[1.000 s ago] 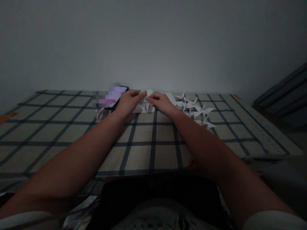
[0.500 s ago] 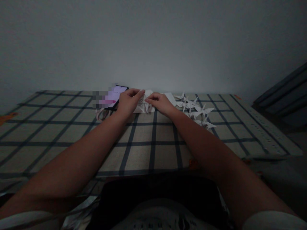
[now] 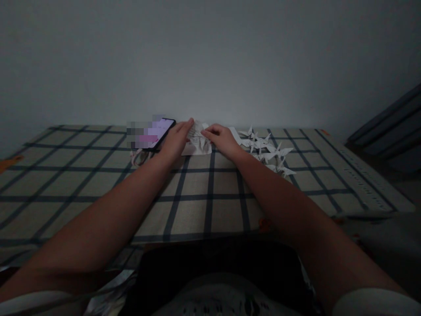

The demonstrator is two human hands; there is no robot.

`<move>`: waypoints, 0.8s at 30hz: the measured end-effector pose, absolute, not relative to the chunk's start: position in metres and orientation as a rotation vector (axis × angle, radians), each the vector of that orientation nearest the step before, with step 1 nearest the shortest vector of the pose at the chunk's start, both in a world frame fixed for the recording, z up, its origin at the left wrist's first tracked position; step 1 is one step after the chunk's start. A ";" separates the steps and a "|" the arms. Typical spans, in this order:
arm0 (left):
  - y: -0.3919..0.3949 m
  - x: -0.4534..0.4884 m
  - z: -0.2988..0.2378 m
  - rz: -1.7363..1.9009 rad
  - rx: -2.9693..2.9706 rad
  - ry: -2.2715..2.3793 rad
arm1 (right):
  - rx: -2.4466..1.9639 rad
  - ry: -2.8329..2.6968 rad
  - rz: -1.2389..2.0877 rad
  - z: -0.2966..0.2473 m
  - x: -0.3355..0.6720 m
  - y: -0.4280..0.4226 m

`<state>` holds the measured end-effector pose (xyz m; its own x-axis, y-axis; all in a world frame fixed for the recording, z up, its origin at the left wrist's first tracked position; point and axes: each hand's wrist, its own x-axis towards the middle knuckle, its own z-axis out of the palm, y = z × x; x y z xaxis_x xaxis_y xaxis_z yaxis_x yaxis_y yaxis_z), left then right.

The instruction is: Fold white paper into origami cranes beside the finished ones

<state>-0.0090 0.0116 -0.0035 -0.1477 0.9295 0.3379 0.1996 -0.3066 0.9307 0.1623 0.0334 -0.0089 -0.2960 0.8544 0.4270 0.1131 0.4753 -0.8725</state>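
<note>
A creased piece of printed white paper, partly folded, is between my two hands at the far side of the table. My left hand has its left side, the thumb and fingers closed around the edge, though part of the grip is hidden. With thumb and forefinger, my right hand pinches its right side. Beneath it lies a flat paper sheet. Several folded paper cranes rest just right of my right hand.
A phone with a lit screen is propped left of my left hand, a pale looped cord by its base. Another white paper piece lies behind my right hand. A checked cloth covers the table, which meets a plain wall.
The paper between my hands now looks spread wider, its creases facing me. My left hand has shifted slightly left with its fingers straighter; my right hand has barely moved.
</note>
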 end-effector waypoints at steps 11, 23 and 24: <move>0.000 -0.001 0.000 1.394 1.446 1.151 | -0.836 -1.671 0.818 -0.010 0.164 0.038; 0.000 -0.003 -0.001 1.483 1.393 1.163 | -0.832 -1.593 1.165 -0.010 0.160 0.035; -0.001 -0.001 0.000 1.485 1.374 1.151 | -0.831 -1.588 1.152 -0.010 0.160 0.036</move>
<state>-0.0014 -0.0010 -0.0004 -0.0989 0.9561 0.2758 0.0289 -0.2743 0.9612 0.1603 0.0355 -0.0099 -0.2983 0.9031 0.3090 -0.0133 0.3197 -0.9474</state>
